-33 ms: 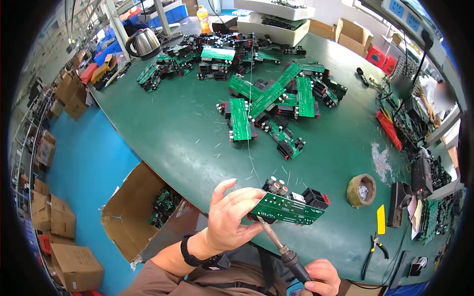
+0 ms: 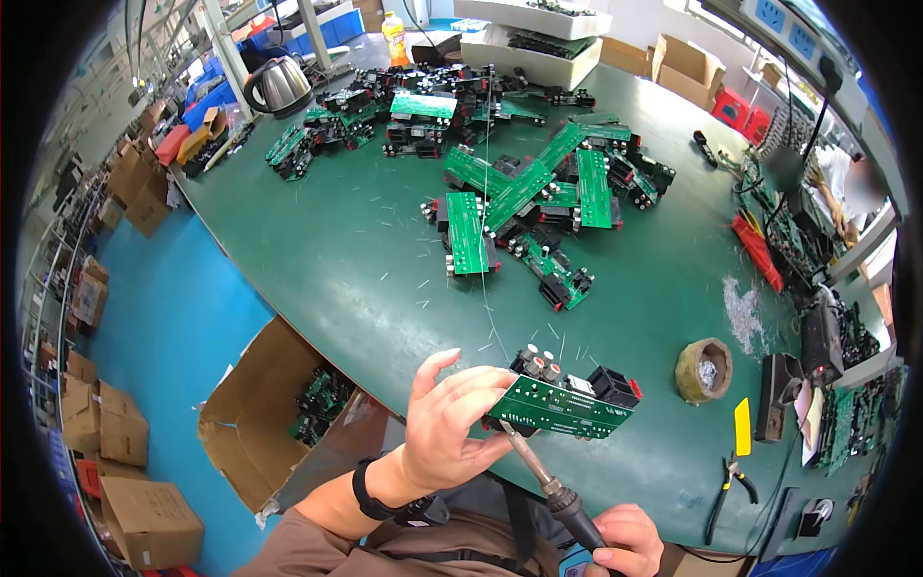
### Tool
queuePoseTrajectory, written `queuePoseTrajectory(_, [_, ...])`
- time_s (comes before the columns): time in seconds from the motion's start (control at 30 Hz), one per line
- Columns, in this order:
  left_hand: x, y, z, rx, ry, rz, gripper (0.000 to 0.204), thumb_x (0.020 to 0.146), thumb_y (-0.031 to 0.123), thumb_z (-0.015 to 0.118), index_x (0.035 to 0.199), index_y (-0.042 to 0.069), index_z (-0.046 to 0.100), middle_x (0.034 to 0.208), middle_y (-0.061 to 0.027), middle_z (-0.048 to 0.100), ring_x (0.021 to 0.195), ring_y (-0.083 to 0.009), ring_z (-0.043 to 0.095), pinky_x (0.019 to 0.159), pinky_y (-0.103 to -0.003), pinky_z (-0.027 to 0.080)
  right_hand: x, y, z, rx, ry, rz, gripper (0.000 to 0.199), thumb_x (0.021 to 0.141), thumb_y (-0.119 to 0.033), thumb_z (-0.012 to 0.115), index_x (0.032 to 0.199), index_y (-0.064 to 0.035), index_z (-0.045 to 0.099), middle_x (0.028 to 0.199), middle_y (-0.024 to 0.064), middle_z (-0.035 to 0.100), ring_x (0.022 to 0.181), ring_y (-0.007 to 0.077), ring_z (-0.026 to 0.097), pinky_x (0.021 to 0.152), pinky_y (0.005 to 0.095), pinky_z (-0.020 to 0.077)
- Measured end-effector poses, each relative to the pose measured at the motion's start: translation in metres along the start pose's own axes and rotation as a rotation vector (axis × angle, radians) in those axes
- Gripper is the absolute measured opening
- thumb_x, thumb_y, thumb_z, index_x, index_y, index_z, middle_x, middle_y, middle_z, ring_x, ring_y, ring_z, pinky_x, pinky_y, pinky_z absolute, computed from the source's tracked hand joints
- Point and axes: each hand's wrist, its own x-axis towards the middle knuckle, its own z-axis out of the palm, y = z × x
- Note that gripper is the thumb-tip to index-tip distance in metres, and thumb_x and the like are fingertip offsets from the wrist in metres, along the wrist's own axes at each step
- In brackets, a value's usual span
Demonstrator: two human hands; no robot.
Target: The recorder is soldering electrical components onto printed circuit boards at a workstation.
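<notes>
- The left hand [image 2: 447, 418] grips a green circuit board [image 2: 558, 413] by its left end, fingers bent around the edge, holding it tilted above the near edge of the worktop [image 2: 327, 240].
- The board's printed side faces the wearer; round connectors and black sockets stand out along its far edge.
- The right hand [image 2: 630, 543] is closed around the handle of a soldering iron [image 2: 567, 505], whose tip points up at the board's lower left corner.
- The tip ends close by the left fingers, and I cannot tell whether it touches the board or sits just under it.
- Against the frame just before, nothing visibly shifts: board, iron and both hands keep their places, which suggests a steady hold at that one corner.
- A thin wire [image 2: 488, 300] runs down from above toward the left hand.
- Beyond the hands, more boards [image 2: 467, 236] lie heaped on the worktop.
- To the right are a round bowl [image 2: 687, 380], a yellow strip [image 2: 741, 426] and pliers [image 2: 716, 500].
</notes>
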Motion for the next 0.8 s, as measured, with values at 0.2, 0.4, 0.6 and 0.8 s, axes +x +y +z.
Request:
queuePoseTrajectory(0.2, [0.0016,0.0032,0.0009,-0.040,0.022,-0.026,0.054,0.066,0.014,0.082,0.107,0.009,0.048,0.104,-0.0102,0.067,0.095,-0.0238,0.065,0.101,-0.045,0.031,0.0014,0.0037,-0.0011,-0.010,-0.026,-0.046,0.026,0.080,-0.010,0.065,0.105,-0.0046,0.059,0.101,0.0202,0.059,0.080,0.0347,0.060,0.068,0.0456,0.0494])
queuePoseTrajectory(0.4, [-0.0025,-0.0008,0.0012,-0.039,0.029,-0.010,0.067,0.061,0.016,0.088,0.112,0.009,0.045,0.099,-0.0097,0.067,0.093,-0.0235,0.065,0.103,-0.046,0.030,-0.0002,0.0054,0.0013,-0.041,-0.047,-0.070,0.027,0.080,-0.009,0.066,0.106,-0.0073,0.059,0.104,0.0190,0.059,0.082,0.0335,0.060,0.069,0.0449,0.0495])
queuePoseTrajectory(0.6, [-0.0025,-0.0001,0.0022,-0.041,0.043,-0.008,0.063,0.063,0.016,0.086,0.110,0.009,0.045,0.100,-0.0110,0.067,0.092,-0.0241,0.066,0.102,-0.045,0.032,-0.0011,0.0064,0.0018,-0.013,-0.049,-0.050,0.028,0.080,-0.009,0.066,0.107,-0.0076,0.059,0.104,0.0183,0.059,0.083,0.0336,0.060,0.071,0.0456,0.0496])
queuePoseTrajectory(0.8, [-0.0038,-0.0009,0.0018,-0.049,0.035,-0.006,0.070,0.061,0.014,0.088,0.115,0.010,0.044,0.101,-0.0094,0.068,0.095,-0.0237,0.065,0.104,-0.045,0.029,-0.0052,0.0063,0.0037,0.017,-0.025,-0.005,0.029,0.081,-0.010,0.067,0.109,-0.0068,0.057,0.102,0.0180,0.059,0.084,0.0348,0.061,0.073,0.0475,0.0499])
